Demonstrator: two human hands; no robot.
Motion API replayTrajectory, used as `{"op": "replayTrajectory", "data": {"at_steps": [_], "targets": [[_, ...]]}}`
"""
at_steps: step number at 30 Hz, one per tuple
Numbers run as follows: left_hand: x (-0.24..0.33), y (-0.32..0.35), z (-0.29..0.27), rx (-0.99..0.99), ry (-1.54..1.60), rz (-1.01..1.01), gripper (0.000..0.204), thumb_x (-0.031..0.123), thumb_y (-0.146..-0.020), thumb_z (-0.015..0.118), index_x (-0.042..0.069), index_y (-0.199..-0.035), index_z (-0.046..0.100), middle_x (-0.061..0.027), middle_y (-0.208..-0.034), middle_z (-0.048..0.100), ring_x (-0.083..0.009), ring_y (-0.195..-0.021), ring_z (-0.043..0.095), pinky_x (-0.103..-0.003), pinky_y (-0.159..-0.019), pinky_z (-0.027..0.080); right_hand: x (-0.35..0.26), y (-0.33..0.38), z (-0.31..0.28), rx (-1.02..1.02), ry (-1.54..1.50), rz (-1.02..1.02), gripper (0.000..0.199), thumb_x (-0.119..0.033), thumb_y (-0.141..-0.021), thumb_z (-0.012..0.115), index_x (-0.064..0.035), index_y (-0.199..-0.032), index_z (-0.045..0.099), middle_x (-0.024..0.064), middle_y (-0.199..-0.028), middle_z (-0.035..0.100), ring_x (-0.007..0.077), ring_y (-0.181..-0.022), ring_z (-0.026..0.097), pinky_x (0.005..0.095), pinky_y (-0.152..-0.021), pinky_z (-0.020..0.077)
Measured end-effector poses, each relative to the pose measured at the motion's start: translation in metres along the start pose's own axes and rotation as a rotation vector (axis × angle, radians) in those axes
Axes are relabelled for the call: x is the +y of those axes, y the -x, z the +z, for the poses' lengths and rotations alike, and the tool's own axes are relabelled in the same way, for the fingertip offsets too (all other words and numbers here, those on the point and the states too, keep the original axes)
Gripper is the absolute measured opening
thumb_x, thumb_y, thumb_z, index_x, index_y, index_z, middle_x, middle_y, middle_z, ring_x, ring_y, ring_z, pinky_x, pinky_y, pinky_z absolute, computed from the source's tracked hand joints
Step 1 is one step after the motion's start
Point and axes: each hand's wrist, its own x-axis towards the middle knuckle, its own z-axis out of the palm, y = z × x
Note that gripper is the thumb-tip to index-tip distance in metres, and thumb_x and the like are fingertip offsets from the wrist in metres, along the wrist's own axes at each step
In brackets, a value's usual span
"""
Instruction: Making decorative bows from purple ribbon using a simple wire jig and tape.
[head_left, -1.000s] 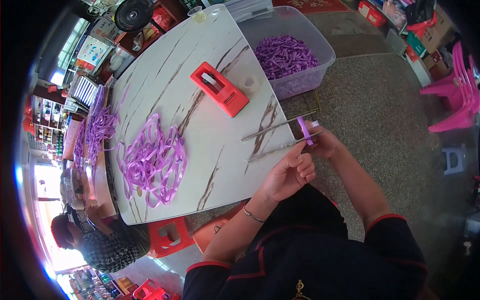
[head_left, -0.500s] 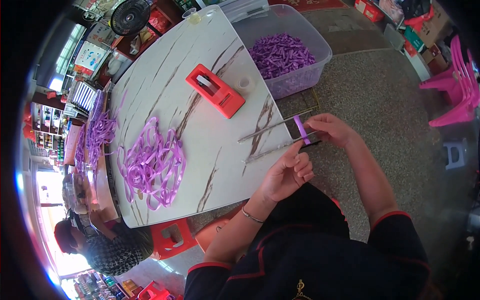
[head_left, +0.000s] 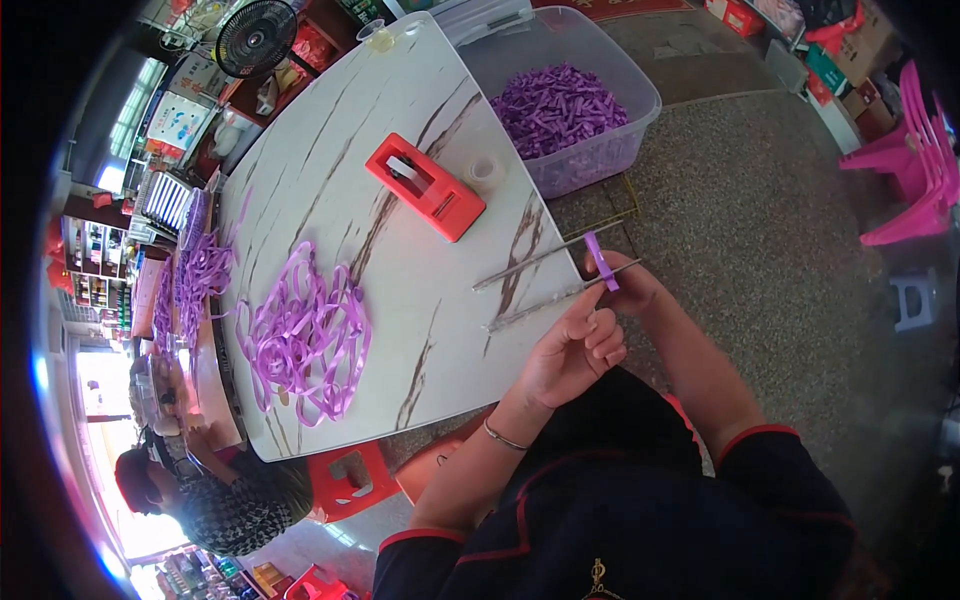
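"Band of purple ribbon [head_left: 598, 262]: whereabouts?"

"Between two and three o'clock, just past the edge of the tabletop [head_left: 340, 200], spanning two slim metal rods [head_left: 530, 265]. Around both or merely across, cannot tell."

"And left grip [head_left: 573, 355]?"

"At four o'clock, curled inward, with a fingertip close up against the lower end of the band. Pinched or only resting there, cannot tell."

"And right grip [head_left: 634, 289]?"

"At three o'clock, close beside the band, fingertips mostly hidden. Wide, narrow or pinching, cannot tell from here."

"How likely to handle?"

"Light, soft and floppy, judging by the slack coils of the ribbon heap [head_left: 288, 345] between eight and nine o'clock. Satiny sheen too, so probably slippery. Hardly fragile, but prone to creasing or twisting."

"Best hold, then?"

"Probably flat between thumb and forefinger, near either end, beside a rod. Avoid tugging mid-span, for fear of bowing the rods inward."

"Anything else nearby?"

"Red tape dispenser [head_left: 450, 208] at eleven o'clock on the tabletop; short purple pieces [head_left: 560, 110] in a clear bin [head_left: 590, 173] between one and two."
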Motion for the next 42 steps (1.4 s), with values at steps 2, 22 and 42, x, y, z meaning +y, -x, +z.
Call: {"op": "replayTrajectory", "data": {"at_steps": [2,22,42], "targets": [[0.001,0.001,0.000,-0.002,-0.004,0.007,0.052,0.012,-0.083,0.050,0.013,-0.131,0.031,0.0013,-0.069,0.036,-0.0112,-0.065,0.039,-0.025,-0.067,0.035,0.002,-0.004,0.002,0.023,0.045,0.045,0.023,-0.029,-0.080,0.061,-0.0099,-0.092,0.057,0.0022,-0.083,0.060,0.0171,-0.077,0.059,0.0333,-0.071,0.0480],[0.000,0.000,-0.003,-0.033,0.020,-0.005,0.041,0.012,-0.083,0.051,0.019,-0.121,0.039,0.0016,-0.069,0.034,-0.0119,-0.067,0.039,-0.027,-0.069,0.036,-0.045,0.036,0.064,0.486,0.805,-0.245,0.026,-0.032,-0.085,0.051,-0.0091,-0.076,0.059,-0.0016,-0.075,0.057,0.0099,-0.070,0.053,0.0281,-0.059,0.0408],[0.000,0.003,-0.003,-0.037,-0.005,0.016,0.043,0.013,-0.084,0.050,0.017,-0.125,0.037,0.0011,-0.069,0.035,-0.0123,-0.067,0.039,-0.027,-0.068,0.036,-0.067,0.034,0.083,0.415,0.914,-0.007,0.019,-0.027,-0.078,0.065,-0.0095,-0.075,0.060,-0.0078,-0.068,0.052,0.0047,-0.062,0.047,0.0194,-0.055,0.0349]]}}
